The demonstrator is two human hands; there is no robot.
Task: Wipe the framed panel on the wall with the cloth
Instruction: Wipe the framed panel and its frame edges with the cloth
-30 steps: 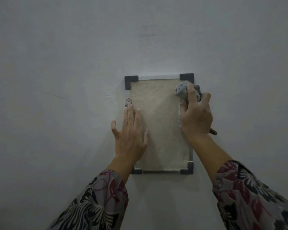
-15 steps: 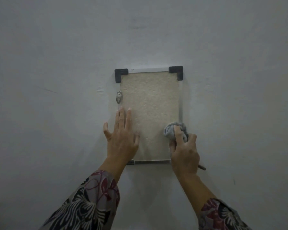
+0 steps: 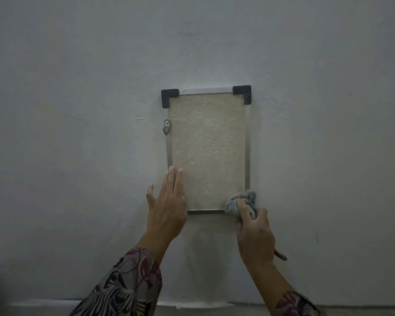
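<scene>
Now the right hand (image 3: 254, 233), clenched on the cloth (image 3: 242, 201), has dropped to the framed panel (image 3: 206, 151)'s lower right corner; the left hand (image 3: 167, 208) lies flat and spread on its lower left edge, bare wall (image 3: 78, 110) all around.

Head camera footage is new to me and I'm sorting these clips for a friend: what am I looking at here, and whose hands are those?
There is no machine: a camera worn on a person's head looks at a grey wall, so the hands are the wearer's own. On the wall hangs a framed panel, beige and rough, with a metal rim and black caps on its top corners. The left hand lies flat and open over the panel's lower left corner. The right hand grips a bunched grey cloth pressed at the lower right corner. Patterned sleeves show below.
</scene>
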